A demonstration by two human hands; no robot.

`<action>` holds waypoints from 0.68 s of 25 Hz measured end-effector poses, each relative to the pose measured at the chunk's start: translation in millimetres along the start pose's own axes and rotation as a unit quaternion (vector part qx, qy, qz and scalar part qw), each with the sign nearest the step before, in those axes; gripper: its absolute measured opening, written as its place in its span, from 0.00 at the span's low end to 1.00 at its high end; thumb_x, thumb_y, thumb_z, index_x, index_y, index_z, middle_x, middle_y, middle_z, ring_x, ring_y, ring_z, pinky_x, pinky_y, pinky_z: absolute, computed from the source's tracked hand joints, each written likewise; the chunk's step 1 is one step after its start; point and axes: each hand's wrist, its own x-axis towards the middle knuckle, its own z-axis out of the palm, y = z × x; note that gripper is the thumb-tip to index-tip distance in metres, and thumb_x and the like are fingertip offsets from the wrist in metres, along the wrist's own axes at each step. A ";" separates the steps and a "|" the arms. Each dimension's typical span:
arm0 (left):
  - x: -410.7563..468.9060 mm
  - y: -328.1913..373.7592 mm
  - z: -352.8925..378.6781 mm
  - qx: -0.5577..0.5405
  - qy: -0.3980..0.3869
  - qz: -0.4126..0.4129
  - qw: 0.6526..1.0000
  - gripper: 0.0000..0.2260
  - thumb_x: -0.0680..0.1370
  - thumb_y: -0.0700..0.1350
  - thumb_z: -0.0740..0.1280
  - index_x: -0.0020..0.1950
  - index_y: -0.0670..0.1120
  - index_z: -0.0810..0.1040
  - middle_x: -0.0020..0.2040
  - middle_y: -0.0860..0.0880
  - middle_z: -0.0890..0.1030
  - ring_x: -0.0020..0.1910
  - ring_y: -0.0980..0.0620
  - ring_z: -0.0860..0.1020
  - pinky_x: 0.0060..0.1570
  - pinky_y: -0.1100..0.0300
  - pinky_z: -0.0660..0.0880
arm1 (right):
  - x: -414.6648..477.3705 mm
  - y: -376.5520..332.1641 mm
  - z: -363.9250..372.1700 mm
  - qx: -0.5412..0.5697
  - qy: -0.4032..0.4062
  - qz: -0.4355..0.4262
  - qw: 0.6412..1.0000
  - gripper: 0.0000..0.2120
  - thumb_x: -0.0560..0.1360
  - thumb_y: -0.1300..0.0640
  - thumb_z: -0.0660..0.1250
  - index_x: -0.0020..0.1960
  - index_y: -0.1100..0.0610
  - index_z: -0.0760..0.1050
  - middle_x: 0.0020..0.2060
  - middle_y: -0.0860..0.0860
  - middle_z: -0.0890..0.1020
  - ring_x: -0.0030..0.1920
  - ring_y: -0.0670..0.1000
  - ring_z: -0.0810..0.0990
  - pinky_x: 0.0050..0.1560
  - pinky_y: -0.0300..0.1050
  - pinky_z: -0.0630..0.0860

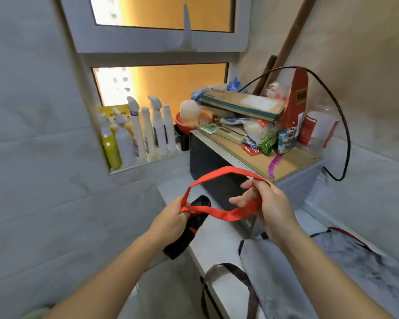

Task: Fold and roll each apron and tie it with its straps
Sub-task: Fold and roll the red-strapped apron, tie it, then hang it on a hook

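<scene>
A dark rolled apron (pixel 189 229) hangs in the air above the counter's left edge, gripped by my left hand (pixel 173 218) where its red strap (pixel 219 174) crosses the roll. The strap forms a wide loop running up and right to my right hand (pixel 265 203), whose fingers pinch it with the lower band draped under the palm. A grey apron (pixel 313 270) with dark brown straps (pixel 230 270) lies spread on the counter at lower right.
A black microwave (pixel 207 157) stands behind my hands, piled with boxes, bags and a red carton (pixel 296 102). Several spray bottles (pixel 143 132) line the window sill. A black cable (pixel 341 125) loops along the right wall. The white counter (pixel 217 231) has its edge at left.
</scene>
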 end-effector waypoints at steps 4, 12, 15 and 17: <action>-6.8 -20.0 -73.9 0.075 0.048 -0.035 0.995 0.09 0.79 0.39 0.57 0.39 0.47 0.69 0.41 0.47 0.74 0.41 0.46 0.75 0.45 0.46 0.73 | 43.1 -45.4 75.4 0.022 -0.164 -0.040 0.985 0.12 0.81 0.60 0.55 0.43 0.61 0.74 0.23 0.53 0.63 0.24 0.51 0.64 0.32 0.48 0.74; -37.6 -51.8 -222.1 0.130 0.151 -0.111 0.974 0.09 0.78 0.41 0.59 0.39 0.44 0.72 0.39 0.44 0.78 0.40 0.45 0.77 0.42 0.50 0.73 | 60.6 -109.5 270.0 -0.048 -0.392 -0.097 0.913 0.12 0.81 0.57 0.55 0.40 0.56 0.69 0.23 0.49 0.60 0.23 0.48 0.55 0.29 0.44 0.52; -44.0 -73.4 -283.1 0.078 0.217 -0.108 0.967 0.03 0.77 0.42 0.63 0.48 0.46 0.77 0.46 0.49 0.82 0.46 0.52 0.81 0.52 0.53 0.77 | 56.8 -121.3 351.1 -0.087 -0.450 -0.142 0.877 0.09 0.79 0.58 0.56 0.44 0.57 0.73 0.23 0.48 0.61 0.24 0.48 0.56 0.27 0.41 0.54; -45.8 -84.1 -327.9 0.030 0.227 -0.066 0.971 0.02 0.75 0.42 0.68 0.47 0.47 0.77 0.48 0.52 0.84 0.48 0.56 0.81 0.57 0.54 0.77 | 52.6 -128.0 403.5 -0.121 -0.468 -0.188 0.855 0.10 0.79 0.57 0.57 0.43 0.55 0.75 0.23 0.48 0.64 0.24 0.48 0.58 0.26 0.41 0.55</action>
